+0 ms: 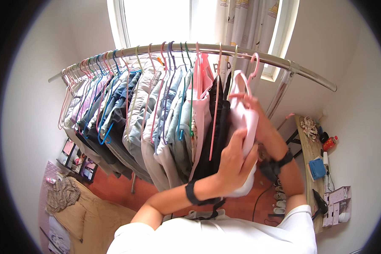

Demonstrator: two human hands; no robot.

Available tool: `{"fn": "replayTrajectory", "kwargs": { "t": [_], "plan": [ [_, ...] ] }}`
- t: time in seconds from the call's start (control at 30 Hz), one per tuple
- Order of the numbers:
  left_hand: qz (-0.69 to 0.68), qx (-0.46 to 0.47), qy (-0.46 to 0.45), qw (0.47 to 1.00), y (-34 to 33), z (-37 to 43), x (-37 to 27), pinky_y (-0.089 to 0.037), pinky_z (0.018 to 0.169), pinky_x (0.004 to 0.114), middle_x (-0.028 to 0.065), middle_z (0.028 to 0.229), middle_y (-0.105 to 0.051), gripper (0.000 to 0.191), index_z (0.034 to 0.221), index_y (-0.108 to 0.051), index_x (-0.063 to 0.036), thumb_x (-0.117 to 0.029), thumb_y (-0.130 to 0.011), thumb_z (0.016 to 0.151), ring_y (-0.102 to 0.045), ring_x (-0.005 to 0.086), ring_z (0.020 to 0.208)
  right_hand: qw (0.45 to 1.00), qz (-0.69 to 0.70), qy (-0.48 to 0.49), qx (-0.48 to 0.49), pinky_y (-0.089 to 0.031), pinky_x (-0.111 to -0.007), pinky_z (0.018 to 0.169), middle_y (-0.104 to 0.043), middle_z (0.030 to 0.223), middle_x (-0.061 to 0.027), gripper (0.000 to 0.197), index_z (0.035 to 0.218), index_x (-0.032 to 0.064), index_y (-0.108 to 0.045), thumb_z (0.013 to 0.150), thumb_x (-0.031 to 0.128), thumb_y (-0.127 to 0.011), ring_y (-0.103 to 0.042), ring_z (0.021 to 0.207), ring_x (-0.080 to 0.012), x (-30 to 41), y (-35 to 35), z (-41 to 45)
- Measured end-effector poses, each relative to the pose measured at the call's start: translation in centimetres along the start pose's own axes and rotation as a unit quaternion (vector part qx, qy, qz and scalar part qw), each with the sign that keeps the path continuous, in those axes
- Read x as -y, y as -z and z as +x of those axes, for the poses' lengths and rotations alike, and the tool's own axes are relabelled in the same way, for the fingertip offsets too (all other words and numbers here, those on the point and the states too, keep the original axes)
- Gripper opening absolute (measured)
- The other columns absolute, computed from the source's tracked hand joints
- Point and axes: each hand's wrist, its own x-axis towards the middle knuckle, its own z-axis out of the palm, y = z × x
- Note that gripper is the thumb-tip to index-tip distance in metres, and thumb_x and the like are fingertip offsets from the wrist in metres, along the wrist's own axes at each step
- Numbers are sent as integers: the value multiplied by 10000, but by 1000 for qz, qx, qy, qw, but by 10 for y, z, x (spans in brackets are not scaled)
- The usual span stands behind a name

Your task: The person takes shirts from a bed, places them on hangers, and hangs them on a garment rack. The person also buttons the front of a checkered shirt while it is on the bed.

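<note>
A pale pink garment (pixel 236 119) hangs on a pink plastic hanger (pixel 256 66) near the right end of the clothes rail. My left hand (pixel 235 162) grips the garment's side edge between thumb and fingers. Higher up, my right hand (pixel 254 106) is closed at the garment's top beside the hanger's shoulder, slightly blurred. The hanger's hook is at the rail; I cannot tell if it rests on it. Just left hang black trousers (pixel 220 127) with a pink hanger in front.
A metal clothes rail (pixel 257 54) carries several garments on coloured hangers. Bed (pixel 104 219) lies lower left. At right, a wooden table (pixel 308 158) holds a blue cloth (pixel 317 168), a red bottle (pixel 330 143) and a black hair dryer (pixel 320 203). Shoes (pixel 279 203) line the floor.
</note>
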Motion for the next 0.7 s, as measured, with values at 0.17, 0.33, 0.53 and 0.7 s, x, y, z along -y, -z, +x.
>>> {"fn": "replayTrajectory", "kwargs": {
  "t": [0.17,0.33,0.53,0.7],
  "plan": [
    [52,-40,-53,996,-6,56,12,-424,647,381,189,813,-523,238,1070,-422,38,-68,-494,870,-531,333,716,998,-22,65,-16,-443,-230,619,-544,888,-41,416,1026,61,-563,836,429,-520,-538,737,-106,32,12,54],
    [140,38,-29,989,-16,40,47,-394,882,422,303,1117,-474,418,1194,-374,123,-124,-494,878,-480,431,985,983,-71,88,-144,-429,-243,627,-542,886,-40,484,973,20,-578,816,478,-556,-518,700,-112,-7,57,62],
    [297,149,-149,931,41,-14,30,-429,866,315,202,1129,-463,445,1197,-430,89,-97,-502,798,-490,299,1030,913,-188,237,-275,-489,-289,626,-562,836,-29,298,1079,34,-519,915,279,-472,-544,698,-128,-113,90,1],
    [336,348,-128,866,153,-146,75,-490,682,325,83,910,-539,180,899,-546,-32,-107,-525,737,-585,267,795,885,-246,85,-386,-490,-293,624,-572,832,-49,309,1065,27,-522,908,290,-479,-562,702,-144,-220,81,-76]
  ]
}}
